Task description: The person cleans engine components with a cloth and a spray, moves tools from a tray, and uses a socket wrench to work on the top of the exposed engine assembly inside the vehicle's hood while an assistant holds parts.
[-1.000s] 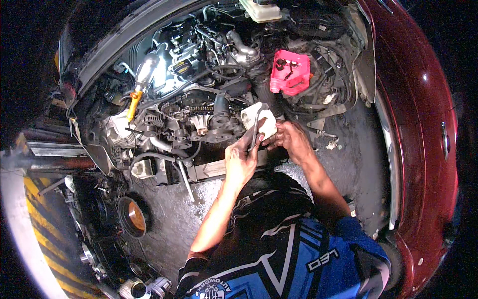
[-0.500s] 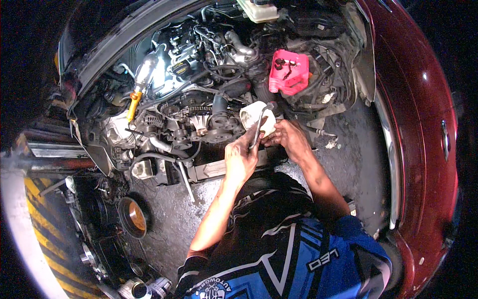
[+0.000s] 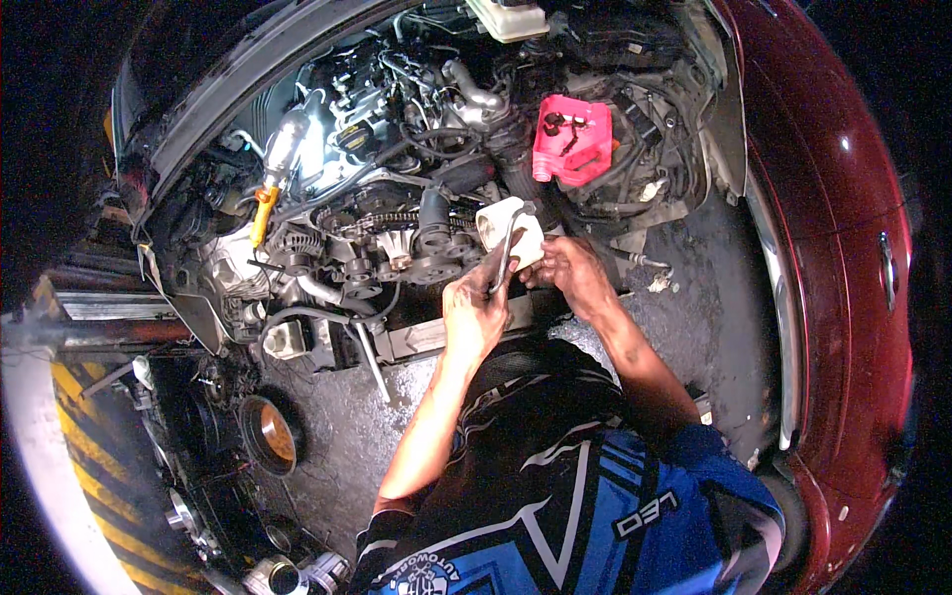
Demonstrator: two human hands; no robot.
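Observation:
My left hand [image 3: 476, 305] is closed around the handle of a metal ratchet wrench [image 3: 506, 250], its head pointing up and away from me. Just behind the wrench is a white paper roll [image 3: 493, 224], its round end tilted to the left and a loose sheet spreading to the right. How the left fingers support the roll is hidden. My right hand [image 3: 578, 280] is closed at the sheet's lower right edge, fingertips pinched against it. Both hands hover in front of the exposed timing chain [image 3: 407, 215] and pulleys [image 3: 431, 266] of an engine.
A bright work lamp with an orange handle [image 3: 265, 213] leans at the left of the engine bay. A cut pink plastic container [image 3: 592, 149] holding dark parts sits at the right. A round pan [image 3: 268, 436] lies on the floor at left. The red car door [image 3: 843, 248] stands at right.
The roll, wrench and both hands have shifted slightly left in the picture, along with the view. The right fingers have moved a little against the paper. Both grips stay the same.

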